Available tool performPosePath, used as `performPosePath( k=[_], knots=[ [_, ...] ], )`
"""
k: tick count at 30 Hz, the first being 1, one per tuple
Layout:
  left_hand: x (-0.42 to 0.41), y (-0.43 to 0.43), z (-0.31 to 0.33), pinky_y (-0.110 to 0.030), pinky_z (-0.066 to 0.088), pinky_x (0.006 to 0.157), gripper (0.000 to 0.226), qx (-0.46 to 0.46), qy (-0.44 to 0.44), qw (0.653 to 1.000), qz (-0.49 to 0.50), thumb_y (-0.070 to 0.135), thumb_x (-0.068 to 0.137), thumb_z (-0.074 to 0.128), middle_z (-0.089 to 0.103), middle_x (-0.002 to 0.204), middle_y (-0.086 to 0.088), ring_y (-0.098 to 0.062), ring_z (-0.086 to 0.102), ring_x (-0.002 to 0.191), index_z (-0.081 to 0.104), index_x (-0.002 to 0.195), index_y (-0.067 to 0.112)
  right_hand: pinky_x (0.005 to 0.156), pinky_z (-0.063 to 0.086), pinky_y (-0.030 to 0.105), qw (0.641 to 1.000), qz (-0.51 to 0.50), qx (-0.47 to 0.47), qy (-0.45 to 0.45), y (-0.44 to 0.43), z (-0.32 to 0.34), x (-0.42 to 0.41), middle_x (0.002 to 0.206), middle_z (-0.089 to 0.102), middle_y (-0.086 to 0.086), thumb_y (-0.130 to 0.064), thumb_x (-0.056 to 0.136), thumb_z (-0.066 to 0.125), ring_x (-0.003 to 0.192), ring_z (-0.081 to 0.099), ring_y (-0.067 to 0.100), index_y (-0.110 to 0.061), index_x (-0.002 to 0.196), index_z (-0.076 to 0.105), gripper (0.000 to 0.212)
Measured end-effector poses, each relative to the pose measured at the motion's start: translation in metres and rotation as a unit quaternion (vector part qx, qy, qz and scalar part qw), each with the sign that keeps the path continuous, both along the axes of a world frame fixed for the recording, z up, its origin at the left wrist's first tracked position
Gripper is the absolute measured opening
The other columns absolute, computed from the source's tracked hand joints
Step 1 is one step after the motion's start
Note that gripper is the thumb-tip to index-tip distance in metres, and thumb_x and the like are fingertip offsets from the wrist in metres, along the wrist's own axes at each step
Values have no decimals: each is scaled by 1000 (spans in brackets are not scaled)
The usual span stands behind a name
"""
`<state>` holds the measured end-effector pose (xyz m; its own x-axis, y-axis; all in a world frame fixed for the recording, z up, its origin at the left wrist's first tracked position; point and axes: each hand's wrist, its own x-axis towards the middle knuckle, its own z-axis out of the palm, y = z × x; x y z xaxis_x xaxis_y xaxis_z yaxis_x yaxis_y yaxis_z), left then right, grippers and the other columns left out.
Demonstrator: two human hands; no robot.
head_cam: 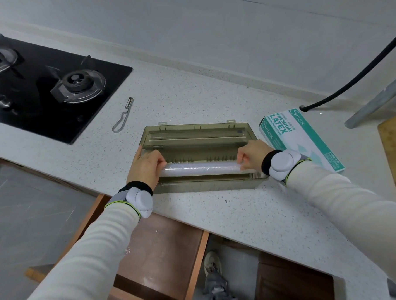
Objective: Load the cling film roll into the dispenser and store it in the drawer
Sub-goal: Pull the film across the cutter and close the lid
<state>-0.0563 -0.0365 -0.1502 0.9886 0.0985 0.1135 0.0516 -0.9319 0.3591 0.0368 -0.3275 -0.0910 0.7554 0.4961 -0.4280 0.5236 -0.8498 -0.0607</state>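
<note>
Head view, left hand (145,168), right hand (251,156) gripping roll (200,169) ends, over dispenser (203,186)

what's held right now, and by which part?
The cling film roll, held by its two ends: left hand grips the left end, right hand the right end, at the open dispenser.

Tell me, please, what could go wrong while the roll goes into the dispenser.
The left hand and right hand grip only the ends of the cling film roll, so it may seat crooked in the dispenser. It sits close to the counter edge above the open drawer; a push might tip it off.
</note>
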Motion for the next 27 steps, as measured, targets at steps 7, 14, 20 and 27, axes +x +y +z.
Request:
performPosePath(
  k=[7, 14, 20, 27],
  knots=[
    [0, -1, 6, -34, 8, 120, 11, -13, 2, 1000, -12, 17, 93, 52, 62, 79, -3, -21, 57, 76, 55, 84, 12, 90, 34, 27, 998, 8, 9, -66, -13, -1, 0, 101, 68, -3, -30, 88, 58, 107, 51, 19, -22, 93, 70, 15],
    [-2, 4, 13, -35, 7, 120, 9, -23, 31, 998, -52, 21, 89, 60, 59, 78, 2, -16, 55, 77, 56, 86, 14, 89, 40, 29, 998, -23, 29, -47, -14, -3, -10, 106, 66, 8, -22, 93, 50, 102, 55, 24, -14, 103, 63, 18],
    [0, 10, 22, -35, -1, 120, 11, 5, 103, 990, -97, 19, 83, 67, 52, 72, 12, -13, 55, 80, 60, 91, 16, 90, 39, 28, 998, -32, 47, -42, -12, 0, -13, 110, 62, 9, -17, 93, 50, 106, 52, 23, -8, 102, 64, 18],
    [3, 13, 32, -37, 7, 120, 9, 48, 136, 982, -122, 16, 89, 58, 49, 70, 11, -13, 51, 81, 65, 87, 11, 84, 26, 17, 990, -41, 98, -92, -14, 0, -18, 120, 45, 9, -16, 88, 59, 109, 43, 22, -6, 92, 69, 15]
  ],
)
